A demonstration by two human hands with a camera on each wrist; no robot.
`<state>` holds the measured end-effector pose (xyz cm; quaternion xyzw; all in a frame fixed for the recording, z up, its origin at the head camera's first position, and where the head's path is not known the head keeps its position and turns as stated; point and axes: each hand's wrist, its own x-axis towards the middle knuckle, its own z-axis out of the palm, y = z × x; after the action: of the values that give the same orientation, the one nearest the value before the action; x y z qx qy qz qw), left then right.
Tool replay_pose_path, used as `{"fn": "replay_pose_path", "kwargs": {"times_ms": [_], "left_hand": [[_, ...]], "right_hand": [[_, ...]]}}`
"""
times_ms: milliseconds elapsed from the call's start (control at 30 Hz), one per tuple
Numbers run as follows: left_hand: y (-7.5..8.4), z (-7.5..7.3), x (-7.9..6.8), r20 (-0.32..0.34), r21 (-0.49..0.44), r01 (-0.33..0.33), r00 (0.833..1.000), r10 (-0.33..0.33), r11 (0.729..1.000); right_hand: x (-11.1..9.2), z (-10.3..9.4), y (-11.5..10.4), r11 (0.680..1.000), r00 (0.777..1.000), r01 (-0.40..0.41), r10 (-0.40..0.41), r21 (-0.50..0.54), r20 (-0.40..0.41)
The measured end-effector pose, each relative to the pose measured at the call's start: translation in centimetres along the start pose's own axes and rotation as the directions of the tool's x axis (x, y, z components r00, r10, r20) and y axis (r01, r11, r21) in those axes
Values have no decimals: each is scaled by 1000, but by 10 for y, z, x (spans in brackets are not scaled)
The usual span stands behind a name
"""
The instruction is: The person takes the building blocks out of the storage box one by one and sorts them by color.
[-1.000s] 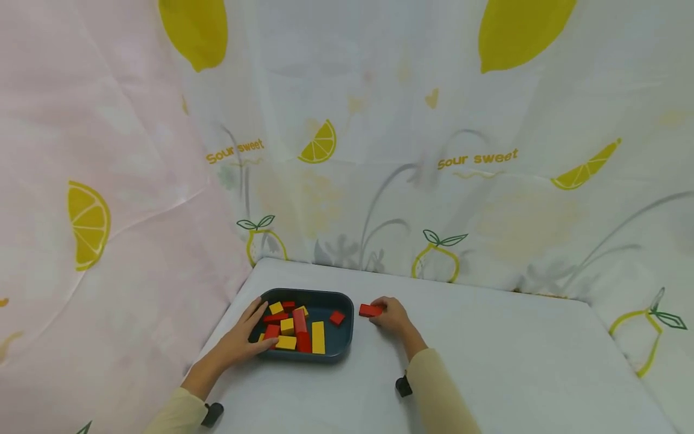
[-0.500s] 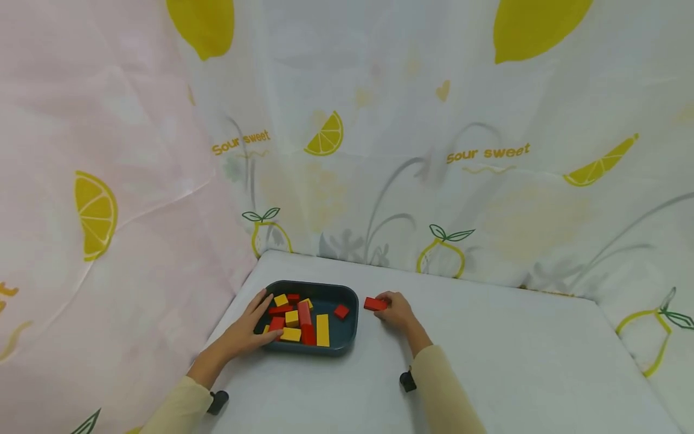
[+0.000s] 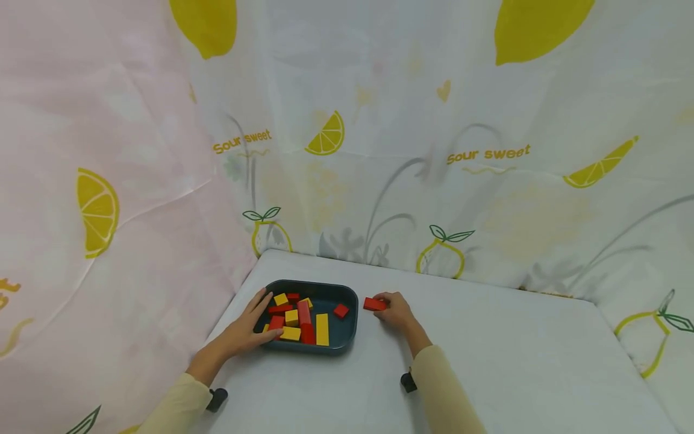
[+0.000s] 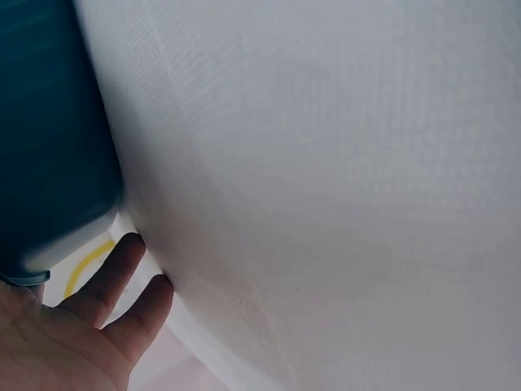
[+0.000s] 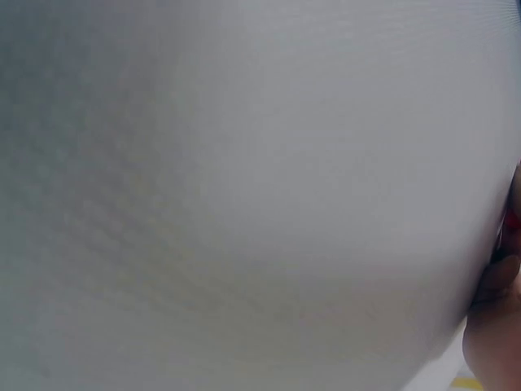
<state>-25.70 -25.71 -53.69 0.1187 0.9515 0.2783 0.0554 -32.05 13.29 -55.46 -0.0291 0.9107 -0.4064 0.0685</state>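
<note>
A dark blue-grey rectangular tray (image 3: 347,343) sits at the left of the white table. Inside lie several red and yellow blocks, among them a long yellow block (image 3: 322,330) and a small red block (image 3: 341,311). My left hand (image 3: 242,333) rests at the tray's left end, fingers spread along the rim, thumb reaching over the front corner. The left wrist view shows two extended fingers (image 4: 140,314) beside the tray's outer wall. Just right of the tray, my right hand (image 3: 397,312) pinches a red rectangular block (image 3: 375,304) close over the table, its right end hidden by the fingers.
White cloth covers the table (image 3: 504,355), which stretches away to the right. Behind and to the left hang lemon-printed curtains (image 3: 347,193). A small black wrist camera (image 3: 217,399) is worn below the left hand, another (image 3: 408,381) below the right.
The head view has shifted slightly, moving the whole scene a little right and up. Against the tray, both hands and the pinched red block stay nearly where they were.
</note>
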Motion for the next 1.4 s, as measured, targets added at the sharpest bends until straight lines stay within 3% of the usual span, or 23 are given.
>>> {"fn": "replay_pose_path", "kwargs": {"times_ms": [400, 633, 733, 1033, 1233, 1400], "left_hand": [[0, -2, -1, 17, -15, 7, 1000, -7, 1000], [5, -3, 4, 21, -7, -4, 1000, 5, 1000], [4, -3, 4, 26, -7, 2, 1000, -2, 1000], [0, -2, -1, 18, -9, 11, 1000, -11, 1000], [1, -3, -1, 23, -3, 0, 1000, 0, 1000], [2, -2, -2, 25, 10, 17, 1000, -17, 1000]], "right_hand": [[1, -2, 4, 1000, 999, 30, -30, 5, -19], [4, -20, 4, 998, 996, -51, 48, 26, 78], [1, -29, 0, 999, 993, -39, 38, 0, 115], [-9, -50, -14, 993, 993, 100, -96, -59, 69], [-14, -47, -21, 981, 988, 157, -158, -111, 0], [-19, -39, -32, 922, 949, 278, -307, -270, -69]]}}
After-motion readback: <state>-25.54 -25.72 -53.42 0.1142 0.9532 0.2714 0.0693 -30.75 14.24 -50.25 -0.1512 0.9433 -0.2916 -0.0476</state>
